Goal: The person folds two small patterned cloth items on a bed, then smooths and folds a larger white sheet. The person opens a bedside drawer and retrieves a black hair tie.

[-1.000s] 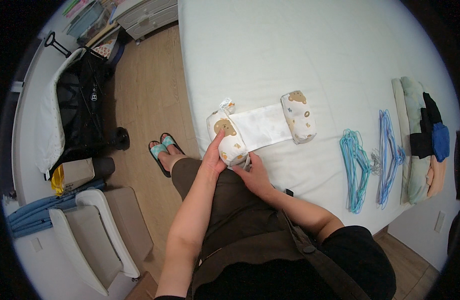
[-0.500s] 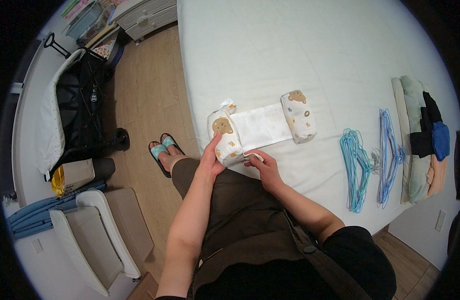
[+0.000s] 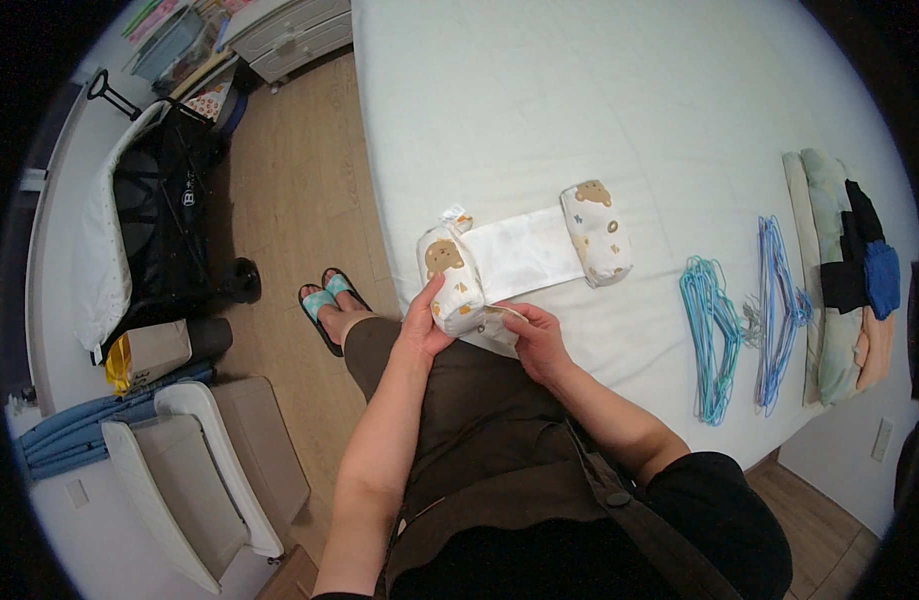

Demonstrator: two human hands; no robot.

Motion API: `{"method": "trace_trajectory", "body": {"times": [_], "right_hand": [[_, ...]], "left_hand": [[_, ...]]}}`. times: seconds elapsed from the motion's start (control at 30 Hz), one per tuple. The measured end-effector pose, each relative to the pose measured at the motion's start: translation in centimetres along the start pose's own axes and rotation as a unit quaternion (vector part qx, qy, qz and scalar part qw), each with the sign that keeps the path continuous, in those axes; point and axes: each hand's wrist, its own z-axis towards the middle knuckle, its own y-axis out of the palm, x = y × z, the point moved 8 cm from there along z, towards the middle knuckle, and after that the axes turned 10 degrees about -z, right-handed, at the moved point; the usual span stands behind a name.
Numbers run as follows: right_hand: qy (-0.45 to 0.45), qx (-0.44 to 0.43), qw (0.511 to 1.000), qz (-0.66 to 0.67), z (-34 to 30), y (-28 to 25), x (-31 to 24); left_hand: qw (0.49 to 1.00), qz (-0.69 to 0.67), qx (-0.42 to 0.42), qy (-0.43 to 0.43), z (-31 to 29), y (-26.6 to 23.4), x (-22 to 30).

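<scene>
A baby pillow lies near the bed's front edge, made of two bear-print bolsters joined by a flat white cloth panel (image 3: 528,252). My left hand (image 3: 423,322) grips the near end of the left bolster (image 3: 450,262), thumb on top and fingers out of sight beneath it. At that bolster's near end, my right hand (image 3: 542,345) pinches the edge of a loose flap of its cover (image 3: 497,328), drawn out to the right. The right bolster (image 3: 598,235) rests on the sheet, untouched. A white tag sticks up at the left bolster's far end.
To the right on the bed (image 3: 480,90) lie teal hangers (image 3: 713,340), blue hangers (image 3: 775,315) and folded clothes (image 3: 840,300). Left on the floor stand a black folding wagon (image 3: 165,200) and a beige plastic bin (image 3: 245,450). A white drawer unit (image 3: 300,45) is at the far left.
My right hand has moved slightly right, and the cover flap in its fingers is now stretched out wider. The left hand keeps its hold with the bolster shifted very little.
</scene>
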Motion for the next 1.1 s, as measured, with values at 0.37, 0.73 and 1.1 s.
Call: {"method": "trace_trajectory", "body": {"times": [0.37, 0.73, 1.1], "right_hand": [[-0.009, 0.022, 0.998, -0.066, 0.5, -0.7, 0.3], [-0.034, 0.080, 0.966, -0.242, 1.3, -1.2, -0.3], [-0.137, 0.163, 0.915, -0.343, 0.9, -0.9, -2.2]], "left_hand": [[0.999, -0.036, -0.016, -0.009, -0.3, 0.1, -0.6], [1.000, -0.006, -0.013, -0.003, -0.2, 0.3, -1.2], [0.997, 0.050, -0.033, -0.048, -0.3, 1.3, -0.9]]}}
